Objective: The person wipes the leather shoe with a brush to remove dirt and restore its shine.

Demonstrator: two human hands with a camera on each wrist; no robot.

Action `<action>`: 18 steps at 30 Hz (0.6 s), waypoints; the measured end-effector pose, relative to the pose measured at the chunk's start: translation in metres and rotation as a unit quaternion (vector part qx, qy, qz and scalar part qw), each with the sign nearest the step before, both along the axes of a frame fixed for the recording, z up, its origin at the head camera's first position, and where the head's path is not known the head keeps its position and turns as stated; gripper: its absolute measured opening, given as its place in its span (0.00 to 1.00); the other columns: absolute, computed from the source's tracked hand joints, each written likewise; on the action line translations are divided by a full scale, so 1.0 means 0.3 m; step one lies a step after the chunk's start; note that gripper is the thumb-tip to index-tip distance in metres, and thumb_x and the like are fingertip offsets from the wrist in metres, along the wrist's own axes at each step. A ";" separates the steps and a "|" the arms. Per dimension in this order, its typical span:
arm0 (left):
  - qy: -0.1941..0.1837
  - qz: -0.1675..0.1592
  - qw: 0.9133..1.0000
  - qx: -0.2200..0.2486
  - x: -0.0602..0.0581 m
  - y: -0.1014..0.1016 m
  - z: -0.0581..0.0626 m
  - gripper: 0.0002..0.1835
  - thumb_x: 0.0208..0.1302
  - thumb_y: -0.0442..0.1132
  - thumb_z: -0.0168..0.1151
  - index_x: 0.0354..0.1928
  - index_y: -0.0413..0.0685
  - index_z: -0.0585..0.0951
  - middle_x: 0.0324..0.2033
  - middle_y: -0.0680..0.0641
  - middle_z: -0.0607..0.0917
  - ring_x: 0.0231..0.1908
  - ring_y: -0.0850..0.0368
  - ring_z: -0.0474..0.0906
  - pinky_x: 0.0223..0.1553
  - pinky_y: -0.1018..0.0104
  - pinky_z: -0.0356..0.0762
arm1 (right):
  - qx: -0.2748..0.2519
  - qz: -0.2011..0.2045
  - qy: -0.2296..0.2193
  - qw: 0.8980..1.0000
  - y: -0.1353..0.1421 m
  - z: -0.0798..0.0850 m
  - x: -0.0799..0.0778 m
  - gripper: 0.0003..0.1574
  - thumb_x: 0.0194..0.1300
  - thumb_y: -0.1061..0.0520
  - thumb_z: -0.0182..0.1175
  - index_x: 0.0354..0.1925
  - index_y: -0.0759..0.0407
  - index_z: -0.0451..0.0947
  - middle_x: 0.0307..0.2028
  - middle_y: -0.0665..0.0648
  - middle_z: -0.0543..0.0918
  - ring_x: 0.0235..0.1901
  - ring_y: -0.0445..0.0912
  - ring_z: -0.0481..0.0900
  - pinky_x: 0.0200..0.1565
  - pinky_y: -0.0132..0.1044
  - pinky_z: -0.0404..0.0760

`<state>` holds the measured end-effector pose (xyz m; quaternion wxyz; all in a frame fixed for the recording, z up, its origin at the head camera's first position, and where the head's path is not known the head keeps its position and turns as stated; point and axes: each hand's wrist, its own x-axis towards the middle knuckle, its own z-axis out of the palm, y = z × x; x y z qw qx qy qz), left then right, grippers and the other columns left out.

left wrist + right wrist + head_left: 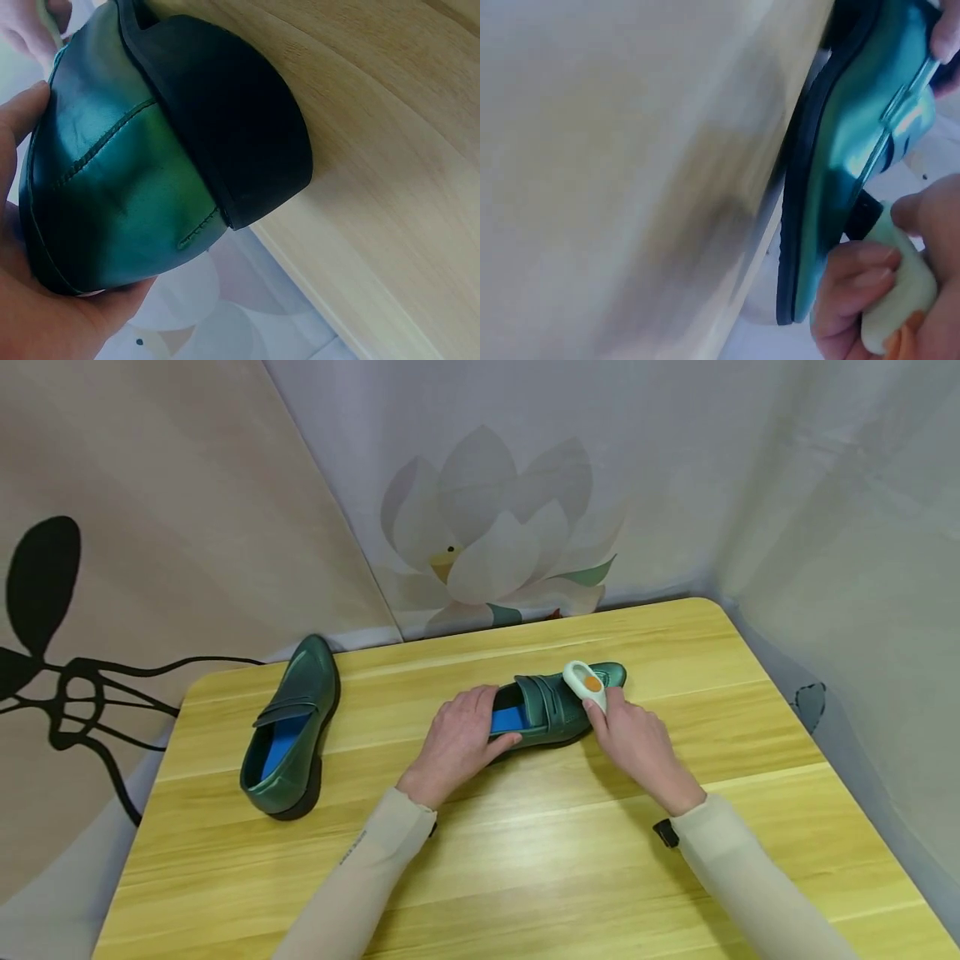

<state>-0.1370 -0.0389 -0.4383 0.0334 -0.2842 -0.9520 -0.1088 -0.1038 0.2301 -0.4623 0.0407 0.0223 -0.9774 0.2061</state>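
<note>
A dark green loafer (549,714) with a blue insole lies on the table, its toe pointing right. My left hand (462,737) grips it at the heel, thumb on the near side; in the left wrist view the heel's black sole block (232,112) shows. My right hand (639,739) holds a small brush with a pale green handle (901,289) and an orange spot. Its dark head (864,215) is against the upper near the front of the shoe; whether it is bristle or sponge cannot be told. Fingers hide part of the handle.
A matching green loafer (296,727) stands at the left of the wooden table (525,868), toe toward the back edge. Behind the table hangs a pale curtain (660,468) with a flower print. Dark bands (666,833) circle the wrists.
</note>
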 end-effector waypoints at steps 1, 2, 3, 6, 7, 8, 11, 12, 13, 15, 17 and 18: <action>0.000 0.000 1.000 0.001 0.000 0.001 0.000 0.44 0.68 0.65 0.65 0.71 0.36 0.70 0.65 0.38 0.78 0.63 0.41 0.76 0.60 0.45 0.77 | 0.008 -0.008 0.002 1.000 -0.001 0.003 -0.011 0.27 0.83 0.43 0.46 0.44 0.68 0.68 0.19 0.58 0.71 0.15 0.53 0.69 0.16 0.44 0.66; -0.001 0.000 1.000 0.002 0.001 0.001 0.000 0.44 0.68 0.65 0.65 0.70 0.36 0.70 0.65 0.38 0.78 0.63 0.41 0.76 0.60 0.45 0.77 | 0.013 -0.015 0.001 1.000 -0.002 0.007 -0.021 0.27 0.83 0.43 0.46 0.44 0.68 0.67 0.19 0.59 0.71 0.15 0.54 0.69 0.16 0.45 0.66; -0.001 0.000 1.000 0.003 0.001 0.001 -0.001 0.44 0.68 0.65 0.64 0.70 0.36 0.70 0.65 0.38 0.78 0.63 0.41 0.76 0.60 0.45 0.77 | 0.016 -0.020 -0.003 1.000 -0.004 0.012 -0.027 0.27 0.83 0.43 0.47 0.44 0.68 0.68 0.19 0.59 0.72 0.15 0.55 0.70 0.16 0.45 0.67; -0.002 0.002 1.000 0.006 0.002 0.001 -0.003 0.44 0.68 0.65 0.65 0.70 0.36 0.70 0.64 0.38 0.78 0.62 0.41 0.76 0.60 0.45 0.77 | 0.013 -0.015 -0.023 1.000 -0.018 0.027 -0.030 0.28 0.82 0.42 0.48 0.47 0.69 0.68 0.20 0.60 0.73 0.15 0.55 0.70 0.16 0.45 0.68; -0.002 0.002 1.000 0.007 0.002 0.001 -0.003 0.44 0.67 0.65 0.65 0.70 0.36 0.70 0.64 0.38 0.78 0.62 0.41 0.76 0.60 0.45 0.77 | 0.007 -0.008 -0.029 1.000 -0.024 0.032 -0.027 0.28 0.82 0.42 0.48 0.48 0.70 0.68 0.20 0.59 0.73 0.15 0.54 0.71 0.15 0.44 0.68; -0.001 0.003 1.000 0.007 0.001 0.000 -0.004 0.44 0.67 0.65 0.65 0.70 0.36 0.70 0.64 0.38 0.78 0.62 0.41 0.76 0.60 0.45 0.77 | 0.002 -0.003 -0.034 0.999 -0.028 0.035 -0.022 0.29 0.82 0.42 0.48 0.49 0.71 0.68 0.20 0.59 0.73 0.15 0.54 0.71 0.15 0.44 0.68; 0.001 0.004 1.000 0.008 0.001 -0.001 -0.005 0.44 0.67 0.65 0.65 0.70 0.36 0.70 0.64 0.38 0.78 0.61 0.42 0.76 0.59 0.46 0.78 | -0.001 0.006 -0.040 0.999 -0.026 0.040 -0.005 0.29 0.82 0.42 0.46 0.49 0.70 0.68 0.20 0.58 0.73 0.15 0.53 0.71 0.16 0.43 0.68; 0.000 0.004 1.000 0.007 0.001 -0.001 -0.004 0.44 0.67 0.65 0.65 0.70 0.36 0.70 0.64 0.38 0.78 0.62 0.42 0.76 0.59 0.45 0.78 | 0.004 0.004 -0.039 0.999 -0.018 0.039 0.000 0.29 0.83 0.42 0.46 0.48 0.70 0.68 0.20 0.58 0.72 0.15 0.53 0.70 0.16 0.43 0.67; 0.000 0.004 1.000 0.007 0.000 -0.001 -0.004 0.44 0.67 0.65 0.65 0.70 0.36 0.70 0.64 0.38 0.78 0.62 0.42 0.76 0.60 0.45 0.77 | 0.010 -0.001 -0.038 0.999 -0.005 0.038 0.003 0.29 0.83 0.42 0.46 0.48 0.70 0.68 0.20 0.58 0.72 0.15 0.53 0.70 0.16 0.43 0.67; -0.002 0.003 1.000 0.006 0.000 0.000 -0.004 0.44 0.68 0.65 0.65 0.71 0.36 0.70 0.65 0.38 0.78 0.62 0.41 0.76 0.60 0.45 0.77 | 0.026 -0.010 -0.034 0.999 0.028 0.034 0.007 0.28 0.83 0.42 0.46 0.46 0.69 0.68 0.20 0.58 0.72 0.15 0.53 0.70 0.15 0.44 0.67; -0.003 0.002 1.000 0.004 0.000 0.000 -0.004 0.44 0.68 0.65 0.64 0.71 0.36 0.70 0.65 0.38 0.77 0.62 0.41 0.76 0.60 0.45 0.77 | 0.040 -0.023 -0.023 0.999 0.066 0.030 0.006 0.28 0.83 0.43 0.47 0.44 0.70 0.68 0.19 0.59 0.72 0.14 0.54 0.70 0.15 0.45 0.67; -0.002 0.002 1.000 0.004 0.000 0.000 -0.004 0.44 0.68 0.65 0.64 0.71 0.36 0.70 0.65 0.38 0.77 0.63 0.41 0.76 0.61 0.45 0.77 | 0.043 -0.031 -0.018 0.998 0.083 0.029 0.004 0.28 0.83 0.44 0.46 0.43 0.70 0.68 0.18 0.59 0.72 0.14 0.55 0.70 0.14 0.46 0.68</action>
